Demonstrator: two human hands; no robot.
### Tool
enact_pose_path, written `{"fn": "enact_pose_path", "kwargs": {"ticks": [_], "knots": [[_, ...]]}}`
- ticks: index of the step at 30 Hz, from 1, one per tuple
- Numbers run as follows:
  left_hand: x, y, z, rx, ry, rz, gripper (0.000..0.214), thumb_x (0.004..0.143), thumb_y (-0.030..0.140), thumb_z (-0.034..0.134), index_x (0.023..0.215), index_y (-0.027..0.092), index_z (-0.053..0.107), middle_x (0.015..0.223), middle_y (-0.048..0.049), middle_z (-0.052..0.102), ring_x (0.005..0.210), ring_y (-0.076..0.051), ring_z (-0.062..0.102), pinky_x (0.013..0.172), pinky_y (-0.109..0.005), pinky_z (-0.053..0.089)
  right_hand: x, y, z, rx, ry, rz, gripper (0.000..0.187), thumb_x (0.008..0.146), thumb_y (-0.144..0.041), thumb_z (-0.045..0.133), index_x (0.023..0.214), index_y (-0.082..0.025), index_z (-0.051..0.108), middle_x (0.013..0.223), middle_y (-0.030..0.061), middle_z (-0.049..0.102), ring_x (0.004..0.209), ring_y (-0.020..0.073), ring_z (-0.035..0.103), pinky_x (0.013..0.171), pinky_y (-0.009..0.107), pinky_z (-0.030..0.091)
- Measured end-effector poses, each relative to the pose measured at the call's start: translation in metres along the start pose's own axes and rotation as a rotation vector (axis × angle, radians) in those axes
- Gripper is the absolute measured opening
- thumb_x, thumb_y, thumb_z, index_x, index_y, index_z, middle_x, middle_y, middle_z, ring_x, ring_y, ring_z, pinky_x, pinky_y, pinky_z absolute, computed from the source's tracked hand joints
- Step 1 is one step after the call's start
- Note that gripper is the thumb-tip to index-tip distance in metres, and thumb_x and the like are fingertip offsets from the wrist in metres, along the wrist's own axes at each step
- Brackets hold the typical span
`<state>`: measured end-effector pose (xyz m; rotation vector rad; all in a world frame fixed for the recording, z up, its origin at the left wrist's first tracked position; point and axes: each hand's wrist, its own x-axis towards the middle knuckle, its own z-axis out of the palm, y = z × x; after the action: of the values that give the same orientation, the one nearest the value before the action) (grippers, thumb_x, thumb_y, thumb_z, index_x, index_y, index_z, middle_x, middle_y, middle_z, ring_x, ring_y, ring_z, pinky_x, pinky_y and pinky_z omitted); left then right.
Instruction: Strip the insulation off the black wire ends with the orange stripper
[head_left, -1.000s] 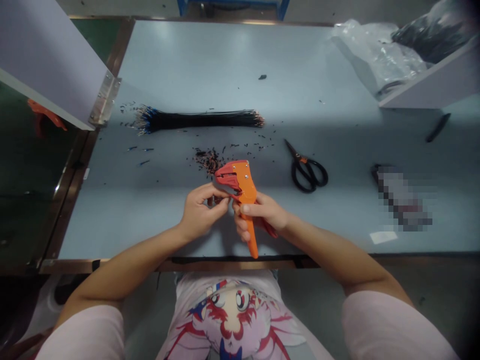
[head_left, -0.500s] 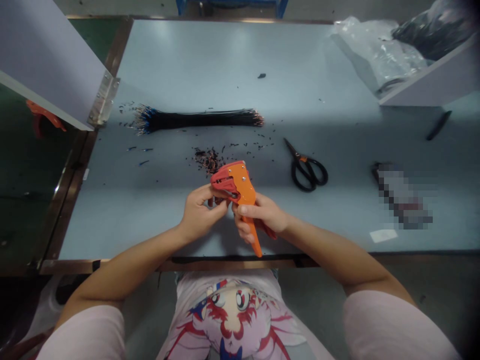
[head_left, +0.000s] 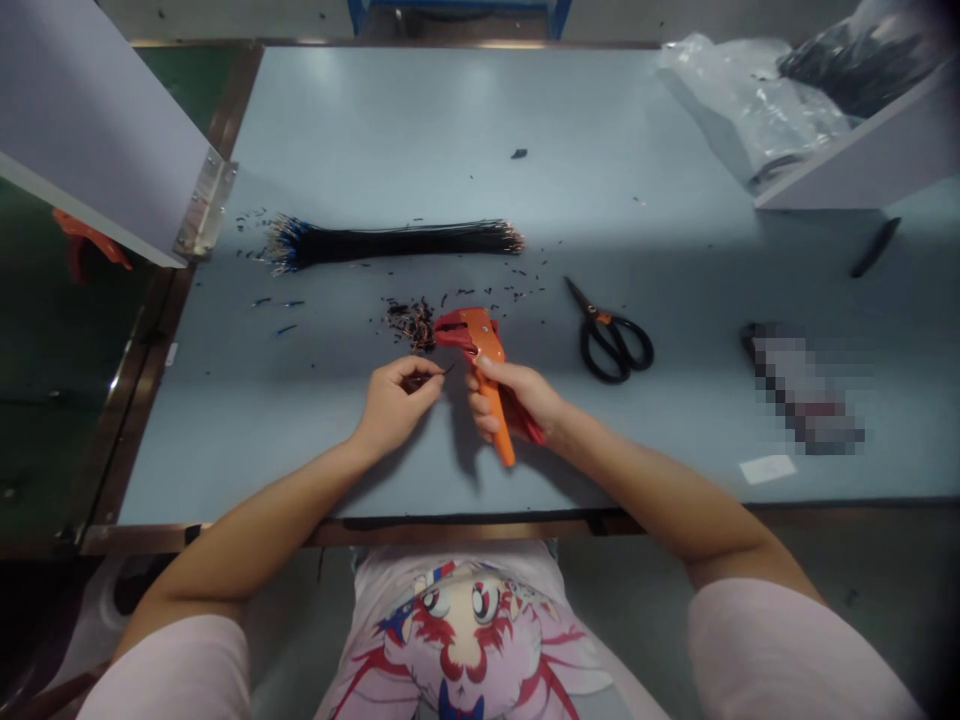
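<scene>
Left hand point(head_left: 397, 400): half curled, thumb and fingertips pinched together on a thin dark wire point(head_left: 448, 370). Only a short tip shows, pointing right and slightly up; the rest is hidden by the fingers.

Right hand point(head_left: 519, 395): wrapped round the grips of a wire stripper point(head_left: 491, 345), thumb across the orange one.

Key relation: the stripper lies to the right of the left hand, its nose up and to the left. Wire tip sits just below the head, apparently clear of it, between the two hands. Stripper's long axis runs from head down toward the bench's point(head_left: 225, 440) near edge, leaning a little right; its mouth faces left, across that axis. Left hand is the nearer to the mouth.

Looks: orange body and straight orange grip, red nose, a red lever splayed off to the right, bright pivot on the head. Whether the jaws gape is too small to tell.

Beyond the nose: a heap of dark and coppery clippings point(head_left: 411, 325). Farther back, a long black wire bundle point(head_left: 405, 241), blue-and-pale at its left end, coppery at its right.
</scene>
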<state>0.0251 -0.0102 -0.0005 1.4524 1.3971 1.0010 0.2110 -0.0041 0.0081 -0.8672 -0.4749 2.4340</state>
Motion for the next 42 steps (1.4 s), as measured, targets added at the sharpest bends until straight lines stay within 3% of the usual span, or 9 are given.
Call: {"fn": "enact_pose_path", "kwargs": {"ticks": [3,7,9,14,18,25,36,39,42], "knots": [[0.006,-0.001,-0.005,0.013,0.038,0.024,0.011,0.074,0.027,0.065,0.077,0.017,0.07,0.07,-0.0003,0.067,0.06,-0.01,0.054,0.058,-0.022,0.043,-0.003,-0.01,-0.004,-0.04,0.027,0.069,0.027,0.087,-0.038,0.054,0.086,-0.012,0.057,0.07,0.0071,0.067,0.06,0.0201,0.068,0.058,0.035,0.058],[0.007,0.002,-0.008,0.054,0.033,0.125,0.013,0.077,0.029,0.066,0.081,0.018,0.071,0.075,-0.001,0.069,0.065,-0.011,0.058,0.061,-0.022,0.044,-0.008,-0.01,-0.004,-0.165,0.141,-0.012,0.017,0.08,-0.024,0.064,0.087,-0.011,0.058,0.075,0.009,0.069,0.064,0.0221,0.071,0.06,0.033,0.058],[0.005,0.004,-0.009,0.129,0.003,0.262,0.011,0.08,0.025,0.064,0.083,0.018,0.071,0.074,-0.0012,0.069,0.065,-0.01,0.058,0.06,-0.022,0.043,-0.008,-0.006,-0.002,-0.209,0.177,-0.065,0.019,0.076,-0.023,0.068,0.087,-0.012,0.057,0.074,0.0083,0.069,0.064,0.0219,0.07,0.06,0.033,0.058],[-0.003,0.004,-0.012,0.491,-0.086,0.765,0.012,0.084,0.018,0.059,0.091,0.018,0.069,0.08,-0.0031,0.072,0.072,-0.012,0.061,0.068,-0.025,0.043,-0.006,0.001,-0.001,-0.21,0.185,-0.184,0.027,0.072,-0.027,0.074,0.089,-0.015,0.056,0.075,0.0052,0.068,0.066,0.0206,0.07,0.064,0.034,0.058],[-0.009,0.003,-0.012,0.686,-0.069,0.915,0.01,0.084,0.019,0.059,0.091,0.019,0.067,0.079,-0.0017,0.072,0.071,-0.012,0.061,0.065,-0.026,0.039,-0.005,0.005,0.002,-0.239,0.211,-0.219,0.031,0.066,-0.022,0.076,0.09,-0.015,0.057,0.075,0.0031,0.068,0.064,0.018,0.07,0.065,0.031,0.057],[-0.01,0.007,-0.015,0.729,0.022,0.875,0.012,0.085,0.022,0.059,0.094,0.018,0.067,0.079,-0.0023,0.072,0.07,-0.013,0.061,0.063,-0.026,0.039,-0.01,0.008,0.01,-0.348,0.268,-0.297,0.031,0.065,-0.019,0.075,0.089,-0.015,0.056,0.076,0.0025,0.067,0.065,0.0167,0.07,0.063,0.028,0.056],[-0.013,0.005,-0.009,0.748,-0.028,0.906,0.009,0.085,0.022,0.059,0.088,0.017,0.065,0.077,-0.0015,0.07,0.067,-0.013,0.058,0.061,-0.027,0.036,-0.005,0.012,0.005,-0.362,0.298,-0.323,0.037,0.061,-0.023,0.079,0.09,-0.016,0.057,0.079,0.0025,0.067,0.069,0.0185,0.07,0.068,0.033,0.057],[-0.013,0.007,-0.008,0.647,-0.051,0.817,0.01,0.085,0.023,0.059,0.089,0.017,0.066,0.079,-0.0023,0.071,0.07,-0.013,0.059,0.064,-0.026,0.04,-0.007,0.012,0.006,-0.371,0.308,-0.343,0.037,0.061,-0.023,0.079,0.089,-0.016,0.056,0.077,0.002,0.066,0.068,0.0187,0.069,0.067,0.034,0.057],[-0.011,0.011,-0.008,0.465,-0.139,0.61,0.011,0.084,0.021,0.057,0.082,0.017,0.067,0.075,-0.0026,0.068,0.07,-0.013,0.059,0.067,-0.025,0.043,-0.008,0.01,0.006,-0.402,0.293,-0.353,0.034,0.063,-0.024,0.078,0.088,-0.017,0.056,0.078,0.002,0.066,0.068,0.0182,0.068,0.067,0.032,0.056]]}}
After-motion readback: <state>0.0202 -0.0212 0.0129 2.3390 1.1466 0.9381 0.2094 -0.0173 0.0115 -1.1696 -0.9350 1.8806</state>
